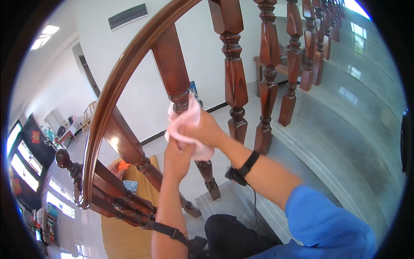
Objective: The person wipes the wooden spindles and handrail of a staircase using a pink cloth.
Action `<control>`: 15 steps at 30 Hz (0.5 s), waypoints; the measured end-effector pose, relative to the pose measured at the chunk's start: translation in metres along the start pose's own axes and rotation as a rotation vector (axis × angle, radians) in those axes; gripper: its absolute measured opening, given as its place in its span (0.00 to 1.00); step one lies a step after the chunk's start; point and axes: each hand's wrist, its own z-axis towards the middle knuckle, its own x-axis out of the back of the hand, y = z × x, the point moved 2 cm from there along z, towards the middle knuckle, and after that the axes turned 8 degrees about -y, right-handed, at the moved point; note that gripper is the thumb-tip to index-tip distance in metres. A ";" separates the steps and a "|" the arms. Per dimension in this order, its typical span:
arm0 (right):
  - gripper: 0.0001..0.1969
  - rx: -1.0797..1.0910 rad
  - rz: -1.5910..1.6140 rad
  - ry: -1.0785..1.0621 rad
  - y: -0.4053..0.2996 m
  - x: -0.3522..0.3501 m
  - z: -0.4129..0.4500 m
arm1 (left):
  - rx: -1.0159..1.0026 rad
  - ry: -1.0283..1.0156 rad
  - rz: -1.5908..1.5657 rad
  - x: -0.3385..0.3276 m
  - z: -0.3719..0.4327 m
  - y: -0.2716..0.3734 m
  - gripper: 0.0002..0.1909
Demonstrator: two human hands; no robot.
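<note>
A pale pink cloth (186,124) is wrapped around the middle of a dark reddish-brown wooden baluster (173,61), hiding that stretch of it. From the near side my left hand (177,158) grips the lower left of the cloth, thumb uppermost. My right hand (207,129) presses on the cloth from the right, slightly blurred, with its fingertips hidden in the folds. The baluster's turned lower end (204,170) shows below the cloth, standing on a grey stone step (226,194). Above my hands curves the glossy wooden handrail (129,68).
More balusters (236,71) rise along the stone stairs (336,129) at right. A newel with a ball finial (63,158) stands at left. Beyond the railing lies a tan mat or low couch (129,223) with an orange cloth (123,165). A wooden table (275,66) stands behind the balusters.
</note>
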 end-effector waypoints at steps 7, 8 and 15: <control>0.50 -0.190 -0.041 0.030 0.103 -0.022 -0.110 | 0.065 -0.125 -0.027 -0.063 -0.065 -0.112 0.33; 0.47 -0.212 0.063 0.071 0.120 -0.020 -0.124 | 0.113 -0.074 -0.036 -0.076 -0.069 -0.113 0.33; 0.41 -0.483 -0.557 0.217 0.131 -0.036 -0.188 | 0.438 0.044 0.203 -0.062 -0.116 -0.110 0.22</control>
